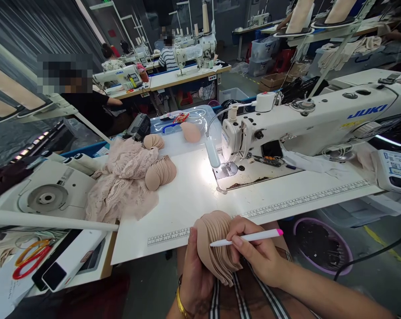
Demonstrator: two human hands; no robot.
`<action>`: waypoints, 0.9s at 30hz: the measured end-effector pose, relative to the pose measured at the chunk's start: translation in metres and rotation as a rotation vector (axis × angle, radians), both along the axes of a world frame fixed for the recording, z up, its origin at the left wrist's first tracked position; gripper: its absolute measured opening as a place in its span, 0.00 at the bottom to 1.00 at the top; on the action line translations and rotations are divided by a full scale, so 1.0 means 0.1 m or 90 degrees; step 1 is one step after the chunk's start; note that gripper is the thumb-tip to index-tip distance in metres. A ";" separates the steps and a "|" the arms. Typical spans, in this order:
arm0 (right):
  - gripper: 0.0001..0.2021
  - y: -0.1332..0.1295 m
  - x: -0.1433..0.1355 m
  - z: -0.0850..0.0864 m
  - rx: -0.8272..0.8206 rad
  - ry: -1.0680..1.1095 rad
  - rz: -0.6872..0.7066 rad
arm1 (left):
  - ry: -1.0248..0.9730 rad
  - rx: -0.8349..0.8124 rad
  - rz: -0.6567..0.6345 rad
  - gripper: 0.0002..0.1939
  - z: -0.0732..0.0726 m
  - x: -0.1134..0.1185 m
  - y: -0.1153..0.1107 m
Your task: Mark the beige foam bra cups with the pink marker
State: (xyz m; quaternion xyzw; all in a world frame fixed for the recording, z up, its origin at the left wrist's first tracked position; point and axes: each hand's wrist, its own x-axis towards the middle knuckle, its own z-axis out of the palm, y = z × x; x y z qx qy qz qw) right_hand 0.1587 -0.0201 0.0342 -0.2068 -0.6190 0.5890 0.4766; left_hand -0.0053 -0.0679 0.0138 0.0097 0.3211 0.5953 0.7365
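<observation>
Beige foam cups (217,246), a fanned stack of thin rounded pads in a skin-pink tone, sit low in front of the person, just off the near edge of the white worktop (187,199) and above the lap. The left hand (195,274) cradles the stack from below and from its left side, its fingers curled shut around the lower part so the pads stand on edge, their curved rims fanning up and toward the worktop. The right hand (256,257) is touching the stack's right side; its fingers are closed on a slim white pen with a pink cap (247,238), which lies nearly level, its long axis running left to right, the working tip resting at the face of the nearest pad and the pink end pointing away to the right. So the stack lies directly left of the right hand's fingers, and the right hand is the one nearer its upper rim. The pads look soft, matte and evenly layered, with the lower edges splaying out a little. Farther off on the worktop lie 2 more fans of similar beige pads (160,173), beside a heap of pale pink lace fabric (121,186), and a white JUKI sewing machine (320,119) stands well apart to the right.
</observation>
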 end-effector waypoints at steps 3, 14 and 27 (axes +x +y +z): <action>0.12 -0.01 -0.01 0.02 0.012 0.001 -0.004 | 0.004 0.001 -0.004 0.33 0.01 0.00 0.00; 0.12 0.01 0.00 0.00 0.005 -0.017 -0.015 | -0.012 0.007 0.014 0.31 0.00 0.00 0.01; 0.13 0.01 -0.01 0.01 -0.049 0.021 -0.014 | -0.011 0.009 -0.004 0.30 0.02 0.01 0.01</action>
